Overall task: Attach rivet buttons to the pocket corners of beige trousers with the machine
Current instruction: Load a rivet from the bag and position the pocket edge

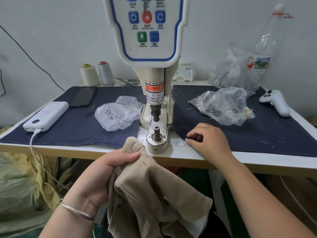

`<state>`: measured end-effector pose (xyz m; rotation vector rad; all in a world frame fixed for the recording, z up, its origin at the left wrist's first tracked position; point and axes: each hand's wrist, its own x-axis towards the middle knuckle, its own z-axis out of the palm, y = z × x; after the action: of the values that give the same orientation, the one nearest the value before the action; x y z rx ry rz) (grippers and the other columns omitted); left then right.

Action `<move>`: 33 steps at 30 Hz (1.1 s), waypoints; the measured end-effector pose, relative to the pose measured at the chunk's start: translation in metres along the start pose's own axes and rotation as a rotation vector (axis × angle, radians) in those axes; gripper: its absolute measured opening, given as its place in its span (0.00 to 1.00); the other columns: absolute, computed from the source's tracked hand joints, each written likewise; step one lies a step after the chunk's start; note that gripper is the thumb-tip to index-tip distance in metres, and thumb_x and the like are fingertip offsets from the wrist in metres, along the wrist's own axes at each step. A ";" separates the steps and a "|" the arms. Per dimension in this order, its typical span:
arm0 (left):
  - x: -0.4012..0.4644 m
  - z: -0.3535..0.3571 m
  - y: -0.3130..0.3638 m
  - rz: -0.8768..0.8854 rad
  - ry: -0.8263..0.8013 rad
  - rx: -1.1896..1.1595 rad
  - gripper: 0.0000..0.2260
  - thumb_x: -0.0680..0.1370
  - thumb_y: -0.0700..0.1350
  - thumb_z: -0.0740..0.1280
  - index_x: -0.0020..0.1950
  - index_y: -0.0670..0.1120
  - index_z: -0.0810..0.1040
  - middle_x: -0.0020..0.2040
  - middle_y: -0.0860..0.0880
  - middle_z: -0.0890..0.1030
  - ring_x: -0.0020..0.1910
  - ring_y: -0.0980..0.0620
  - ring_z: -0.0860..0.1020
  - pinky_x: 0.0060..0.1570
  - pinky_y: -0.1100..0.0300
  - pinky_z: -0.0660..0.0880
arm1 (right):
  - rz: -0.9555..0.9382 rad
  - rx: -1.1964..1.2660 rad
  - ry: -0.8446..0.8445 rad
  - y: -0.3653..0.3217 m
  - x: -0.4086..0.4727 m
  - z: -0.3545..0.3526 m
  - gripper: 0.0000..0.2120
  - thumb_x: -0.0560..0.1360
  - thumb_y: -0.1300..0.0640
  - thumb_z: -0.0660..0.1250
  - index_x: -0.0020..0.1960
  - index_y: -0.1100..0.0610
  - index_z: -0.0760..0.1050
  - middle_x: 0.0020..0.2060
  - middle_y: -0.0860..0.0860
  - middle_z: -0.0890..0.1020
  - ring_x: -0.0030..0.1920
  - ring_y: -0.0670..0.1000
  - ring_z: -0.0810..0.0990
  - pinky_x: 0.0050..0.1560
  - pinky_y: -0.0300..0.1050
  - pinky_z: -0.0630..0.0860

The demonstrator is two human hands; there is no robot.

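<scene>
The beige trousers [154, 191] hang off the table's front edge, bunched in my left hand [109, 167], whose thumb presses a fold just left of the machine's lower die [157, 133]. The rivet machine [155, 93] stands at the table's middle, its punch raised above the die with nothing between them. My right hand [208, 140] rests on the dark cloth to the right of the die, fingertips pinching a small silver rivet button [186, 138] at the cloth's edge.
A clear bag of rivets [115, 115] lies left of the machine, another bag [224, 107] to its right. A power bank [46, 115] with cable, a phone [84, 97], two thread cones [97, 74] and a white handheld device [276, 102] sit around the table.
</scene>
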<state>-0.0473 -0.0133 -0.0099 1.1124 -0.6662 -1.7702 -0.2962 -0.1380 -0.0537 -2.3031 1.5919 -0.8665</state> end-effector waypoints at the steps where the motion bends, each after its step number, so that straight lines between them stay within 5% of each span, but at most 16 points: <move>1: 0.000 0.000 0.000 0.000 0.006 0.001 0.10 0.63 0.37 0.74 0.43 0.37 0.85 0.42 0.36 0.83 0.39 0.41 0.84 0.40 0.52 0.83 | -0.010 -0.016 0.006 0.001 0.000 0.001 0.02 0.72 0.50 0.73 0.43 0.48 0.83 0.38 0.39 0.76 0.41 0.42 0.74 0.38 0.35 0.70; 6: 0.000 -0.001 0.001 0.006 0.031 0.002 0.12 0.61 0.40 0.76 0.42 0.37 0.85 0.42 0.36 0.83 0.38 0.41 0.84 0.40 0.52 0.83 | -0.042 -0.059 0.013 0.002 0.001 0.005 0.03 0.73 0.50 0.72 0.43 0.47 0.82 0.38 0.39 0.75 0.39 0.39 0.71 0.35 0.31 0.63; 15: -0.002 -0.003 0.000 -0.017 0.022 0.006 0.10 0.62 0.33 0.74 0.42 0.37 0.85 0.42 0.36 0.84 0.38 0.41 0.84 0.40 0.52 0.82 | -0.021 -0.021 0.023 -0.001 0.001 0.004 0.04 0.74 0.55 0.71 0.41 0.49 0.82 0.40 0.42 0.77 0.41 0.43 0.74 0.37 0.36 0.69; 20: -0.003 -0.005 0.000 -0.005 0.028 -0.004 0.09 0.64 0.34 0.74 0.44 0.36 0.85 0.42 0.36 0.83 0.38 0.41 0.84 0.40 0.53 0.83 | 0.003 0.387 0.202 -0.032 -0.004 -0.007 0.03 0.72 0.60 0.73 0.40 0.55 0.83 0.38 0.46 0.81 0.39 0.44 0.78 0.40 0.33 0.74; 24: -0.004 -0.005 0.001 0.008 0.020 -0.002 0.10 0.64 0.39 0.75 0.42 0.36 0.85 0.41 0.37 0.84 0.38 0.42 0.84 0.40 0.54 0.83 | -0.069 0.600 0.150 -0.067 0.001 -0.010 0.01 0.72 0.62 0.73 0.42 0.59 0.83 0.37 0.49 0.83 0.38 0.46 0.79 0.39 0.34 0.75; 33: -0.010 -0.011 0.005 -0.003 0.022 -0.037 0.11 0.63 0.39 0.75 0.43 0.35 0.85 0.41 0.36 0.84 0.38 0.41 0.84 0.39 0.53 0.82 | -0.099 0.412 0.047 -0.078 0.014 0.003 0.02 0.74 0.60 0.72 0.43 0.58 0.82 0.38 0.45 0.80 0.39 0.44 0.76 0.38 0.27 0.70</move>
<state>-0.0342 -0.0060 -0.0070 1.1066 -0.6160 -1.7637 -0.2300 -0.1204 -0.0133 -2.0909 1.1846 -1.1550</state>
